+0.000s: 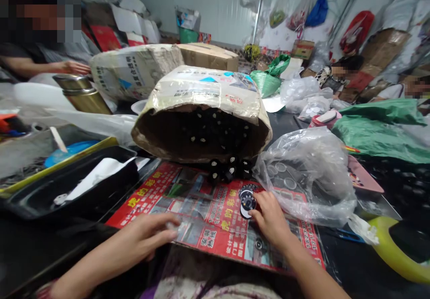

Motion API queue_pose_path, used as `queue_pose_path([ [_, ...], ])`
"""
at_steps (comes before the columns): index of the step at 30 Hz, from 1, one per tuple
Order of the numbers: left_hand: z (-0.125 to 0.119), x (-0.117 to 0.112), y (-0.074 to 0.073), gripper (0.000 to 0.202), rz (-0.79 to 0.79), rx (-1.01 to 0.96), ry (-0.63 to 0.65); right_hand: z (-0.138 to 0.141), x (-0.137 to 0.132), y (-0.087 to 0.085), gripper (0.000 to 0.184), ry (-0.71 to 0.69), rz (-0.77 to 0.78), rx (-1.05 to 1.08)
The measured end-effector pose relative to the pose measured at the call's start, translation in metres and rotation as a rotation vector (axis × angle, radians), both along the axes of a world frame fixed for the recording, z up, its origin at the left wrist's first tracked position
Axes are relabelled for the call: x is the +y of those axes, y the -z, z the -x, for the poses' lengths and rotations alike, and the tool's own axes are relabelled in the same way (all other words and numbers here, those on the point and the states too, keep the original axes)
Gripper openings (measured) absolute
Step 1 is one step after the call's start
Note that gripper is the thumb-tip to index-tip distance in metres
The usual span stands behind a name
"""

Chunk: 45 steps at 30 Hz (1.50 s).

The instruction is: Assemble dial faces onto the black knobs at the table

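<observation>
Over the lower edge of a red printed sheet, the left hand reaches in palm-down from the left, fingers stretched forward, the thumb apart, nothing seen in its loose spread. The right hand slants in from the lower right, wrist low, thumb and forefinger narrowed on the edge of the black-and-white discs, which overlap right of the sheet's middle; whether they are lifted I cannot tell. Black pieces with pale spots spill from an open sack behind. The sheet lies on a dark table, with a black tray to the left and a clear plastic bag to the right. Beyond, bags hang along a pale wall, and people sit at both sides. Yellow characters on the sheet read 虎的彩钢, with 安装热线 in a white patch and 门窗 nearby; the sack's smaller print is too blurred to read.
</observation>
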<state>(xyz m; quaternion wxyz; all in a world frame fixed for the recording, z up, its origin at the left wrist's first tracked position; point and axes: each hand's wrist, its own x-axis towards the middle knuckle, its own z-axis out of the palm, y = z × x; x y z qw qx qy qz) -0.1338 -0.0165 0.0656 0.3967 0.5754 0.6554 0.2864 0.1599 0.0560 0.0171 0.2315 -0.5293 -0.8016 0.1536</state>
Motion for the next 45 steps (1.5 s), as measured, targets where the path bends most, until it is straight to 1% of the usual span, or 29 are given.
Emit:
queue_pose_path([
  [1,-0.009,0.021,-0.001,0.024,-0.044,0.108,0.167,0.005,0.006,0.000,0.025,0.007,-0.019,-0.065],
  [2,-0.019,0.042,-0.002,0.026,-0.103,0.227,0.281,0.009,0.011,0.000,0.026,0.011,-0.028,-0.117],
  [3,-0.031,0.062,-0.003,0.029,-0.154,0.338,0.345,0.012,0.016,0.002,0.026,0.012,-0.030,-0.150],
  [5,-0.055,0.095,-0.003,0.041,-0.250,0.525,0.371,0.016,0.021,0.005,0.023,0.020,-0.036,-0.156],
  [7,-0.077,0.118,0.000,0.051,-0.294,0.609,0.353,0.017,0.025,0.007,0.019,0.040,-0.044,-0.100],
  [8,-0.085,0.125,0.003,0.052,-0.295,0.629,0.344,0.017,0.025,0.007,0.017,0.052,-0.049,-0.057],
  [10,-0.094,0.133,0.010,0.041,-0.283,0.569,0.311,0.015,0.023,0.003,0.014,0.066,-0.056,0.049],
  [12,-0.093,0.130,0.019,0.024,-0.277,0.442,0.272,0.013,0.016,-0.005,0.013,0.061,-0.063,0.185],
  [13,-0.090,0.124,0.023,0.017,-0.276,0.382,0.259,0.012,0.010,-0.008,0.013,0.051,-0.066,0.252],
  [14,-0.086,0.117,0.027,0.014,-0.270,0.315,0.249,0.012,0.002,-0.011,0.013,0.034,-0.067,0.307],
  [16,-0.077,0.098,0.037,0.021,-0.218,0.148,0.228,0.012,-0.015,-0.013,0.014,-0.042,-0.051,0.344],
  [18,-0.072,0.078,0.047,0.026,-0.133,-0.067,0.172,0.013,-0.029,-0.009,0.017,-0.147,0.002,0.304],
  [19,-0.071,0.069,0.051,0.027,-0.104,-0.151,0.138,0.013,-0.034,-0.007,0.018,-0.177,0.040,0.289],
  [20,-0.072,0.062,0.055,0.026,-0.091,-0.199,0.109,0.014,-0.037,-0.005,0.020,-0.175,0.084,0.296],
  [22,-0.074,0.051,0.058,0.025,-0.112,-0.184,0.095,0.016,-0.037,-0.005,0.020,-0.073,0.183,0.398],
  [24,-0.079,0.044,0.056,0.024,-0.161,-0.126,0.118,0.019,-0.031,-0.009,0.020,0.036,0.283,0.559],
  [27,-0.086,0.034,0.049,0.023,-0.258,-0.015,0.188,0.026,-0.023,-0.013,0.018,0.065,0.394,0.744],
  [29,-0.089,0.027,0.046,0.021,-0.326,0.031,0.219,0.032,-0.021,-0.010,0.017,0.104,0.439,0.838],
  [31,-0.092,0.020,0.046,0.016,-0.336,-0.016,0.180,0.037,-0.023,-0.004,0.019,0.176,0.476,0.949],
  [32,-0.093,0.018,0.046,0.021,-0.295,-0.090,0.140,0.039,-0.024,-0.001,0.021,0.205,0.489,1.008],
  [33,-0.093,0.016,0.046,0.032,-0.210,-0.199,0.104,0.040,-0.026,0.002,0.022,0.220,0.503,1.061],
  [34,-0.094,0.015,0.046,0.042,-0.093,-0.333,0.083,0.041,-0.028,0.004,0.023,0.225,0.519,1.104],
  [35,-0.095,0.015,0.046,0.048,0.033,-0.472,0.084,0.042,-0.030,0.005,0.024,0.225,0.539,1.135],
  [36,-0.096,0.014,0.046,0.049,0.140,-0.601,0.102,0.042,-0.031,0.004,0.024,0.221,0.556,1.148],
  [37,-0.098,0.015,0.047,0.047,0.212,-0.707,0.125,0.041,-0.032,0.003,0.023,0.212,0.560,1.134],
  [39,-0.100,0.015,0.048,0.041,0.240,-0.821,0.152,0.037,-0.033,-0.003,0.020,0.178,0.482,1.015],
  [42,-0.103,0.016,0.052,0.038,0.183,-0.805,0.147,0.029,-0.034,-0.014,0.014,0.115,0.277,0.757],
  [43,-0.104,0.016,0.054,0.038,0.176,-0.788,0.149,0.027,-0.034,-0.018,0.015,0.098,0.254,0.717],
  [45,-0.105,0.016,0.057,0.038,0.170,-0.769,0.154,0.026,-0.034,-0.022,0.015,0.073,0.282,0.705],
])
